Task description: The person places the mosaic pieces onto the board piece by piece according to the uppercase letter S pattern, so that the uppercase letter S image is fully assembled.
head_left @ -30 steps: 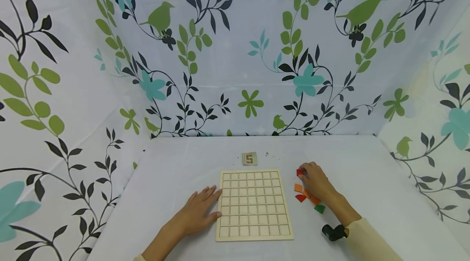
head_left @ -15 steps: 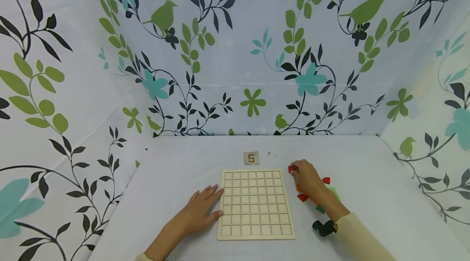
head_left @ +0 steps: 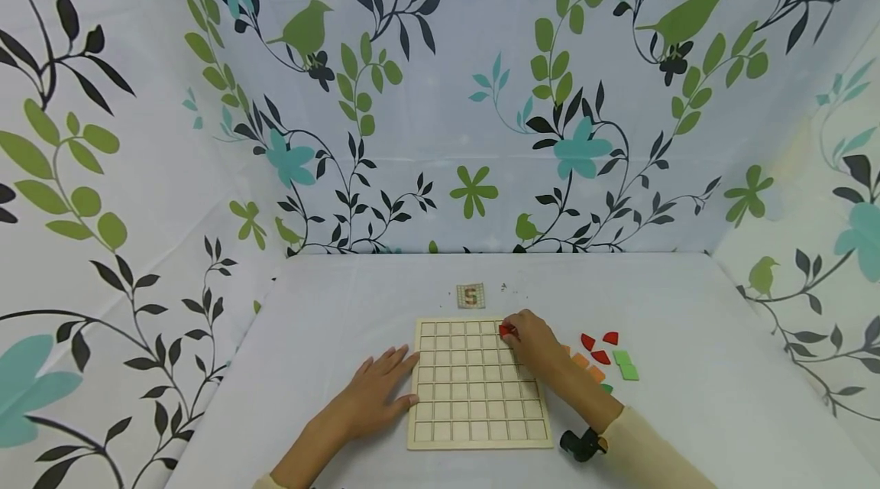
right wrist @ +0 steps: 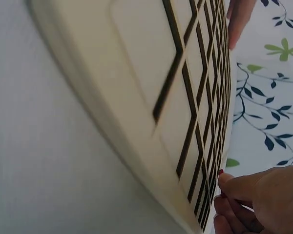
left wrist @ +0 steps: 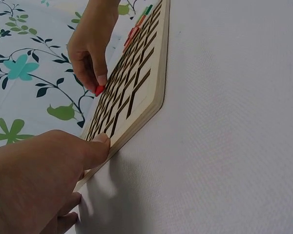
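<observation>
Right-hand grip (head_left: 531, 340): thumb and fingers pinching one red tile (head_left: 505, 330), tile at the far row of the wooden grid board (head_left: 479, 445), near its far right corner; whether seated in a cell or just above, cannot tell.

Step in hand, as judged: setting the tile onto the board. Next move would seem to call for squaring the tile to a cell's walls, then a light release.

Pose, right: forearm slanting in across the board's right edge, hand over the far right part, fingertips pointing left. Pose, left-hand grip (head_left: 380, 386): fingers spread, palm down, digit tips touching the board's left rim, apparently steadying it.

Also listed: loose red fan-shaped tiles (head_left: 600, 357), orange tiles (head_left: 596, 374) and light green tiles (head_left: 622, 357), right of the board on the white-covered bench (head_left: 330, 321); patterned card (head_left: 470, 296), just beyond the board.
</observation>
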Motion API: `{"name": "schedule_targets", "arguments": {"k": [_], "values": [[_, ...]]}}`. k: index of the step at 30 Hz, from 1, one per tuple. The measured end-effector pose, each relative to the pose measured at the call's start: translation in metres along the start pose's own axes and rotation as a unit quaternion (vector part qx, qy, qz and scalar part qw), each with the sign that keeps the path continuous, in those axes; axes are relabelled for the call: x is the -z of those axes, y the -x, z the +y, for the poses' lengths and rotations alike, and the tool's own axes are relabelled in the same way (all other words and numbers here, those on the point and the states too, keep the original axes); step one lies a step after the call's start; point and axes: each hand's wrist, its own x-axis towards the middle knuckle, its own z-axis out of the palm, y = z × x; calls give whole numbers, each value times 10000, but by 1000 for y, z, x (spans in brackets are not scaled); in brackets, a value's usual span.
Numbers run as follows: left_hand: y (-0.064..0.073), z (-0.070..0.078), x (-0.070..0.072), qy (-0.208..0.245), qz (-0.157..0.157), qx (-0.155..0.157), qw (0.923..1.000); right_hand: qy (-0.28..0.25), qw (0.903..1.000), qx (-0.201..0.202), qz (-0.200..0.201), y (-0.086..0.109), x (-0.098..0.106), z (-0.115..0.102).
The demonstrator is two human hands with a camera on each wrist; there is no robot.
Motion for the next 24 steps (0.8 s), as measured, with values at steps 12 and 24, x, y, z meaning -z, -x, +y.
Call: {"name": "schedule_targets", "arguments": {"k": [12,24], "values": [[2,1,-1,1,41,33,10000,46,9993,378,-23,2,-19,-17],[0,1,-1,31,33,4,10000,264,9984,489,129,5,-21,-19]]}}
